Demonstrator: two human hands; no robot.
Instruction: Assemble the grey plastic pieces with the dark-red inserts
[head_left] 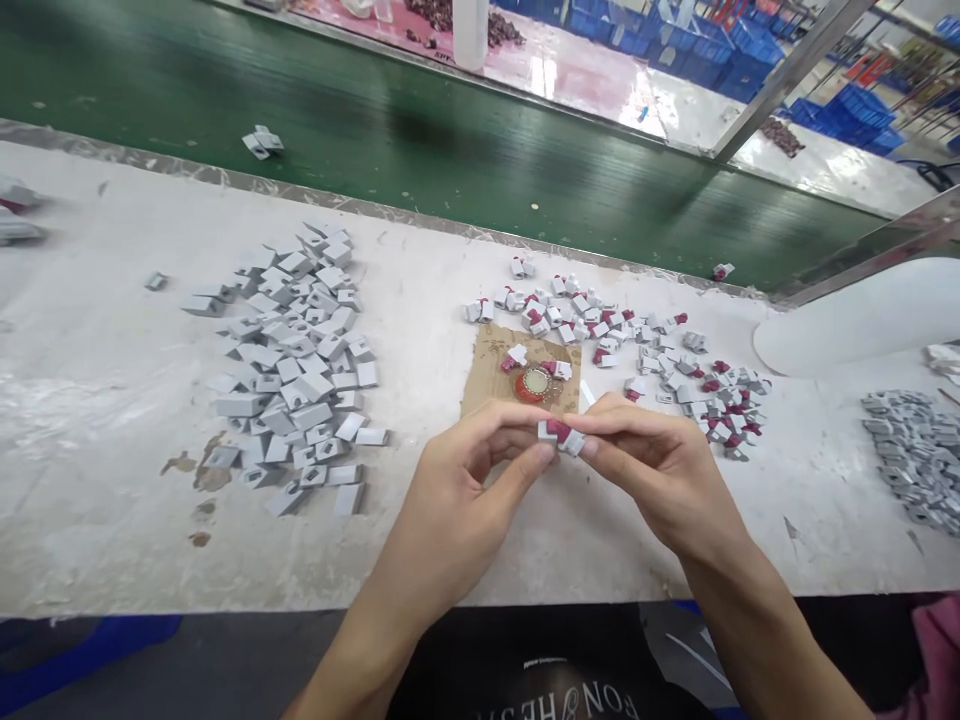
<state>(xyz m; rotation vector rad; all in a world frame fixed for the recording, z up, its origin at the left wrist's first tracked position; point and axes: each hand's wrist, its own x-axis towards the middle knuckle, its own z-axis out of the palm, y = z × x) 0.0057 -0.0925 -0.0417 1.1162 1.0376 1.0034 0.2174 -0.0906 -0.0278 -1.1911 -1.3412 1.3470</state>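
Note:
Between my two hands, in front of my body, is a small grey-and-dark-red plastic part [559,432]. The thumb and fingers of my left hand [480,480] pinch its left end. My right hand [652,455] pinches its right end the same way. Just beyond my fingertips lies a piece of brown cardboard [487,365], with a round red-rimmed cap [533,384] on it. A couple of grey-and-red parts [514,357] rest beside the cap. More of these parts [592,315] are scattered behind and to the right.
A large heap of grey plastic pieces [300,370] covers the table's left side. Smaller grey pieces [915,455] are piled at far right. A green conveyor belt [420,150] runs along the back, beside a metal post [780,85]. A white cylindrical object [862,310] lies right.

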